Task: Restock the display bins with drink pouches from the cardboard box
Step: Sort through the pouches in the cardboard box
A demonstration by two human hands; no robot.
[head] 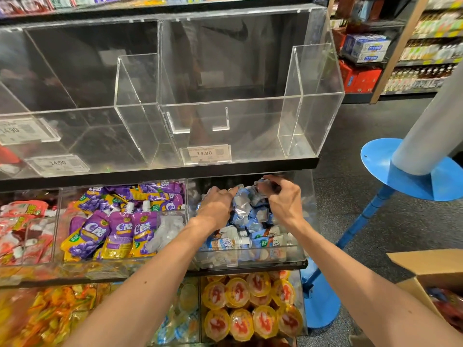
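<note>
Both my hands reach into the right-hand clear bin on the middle shelf, which holds a heap of blue-and-white drink pouches. My left hand lies on the left side of the heap with its fingers curled down over the pouches. My right hand is at the back right of the bin and pinches a blue pouch near the top of the pile. The cardboard box stands open at the lower right edge; red packs show inside it.
The neighbouring bin holds purple pouches, and red ones fill the bin at far left. Above is a shelf of bare acrylic bins with price tags. Jelly cups sit below. A blue stand with a white pole rises at right.
</note>
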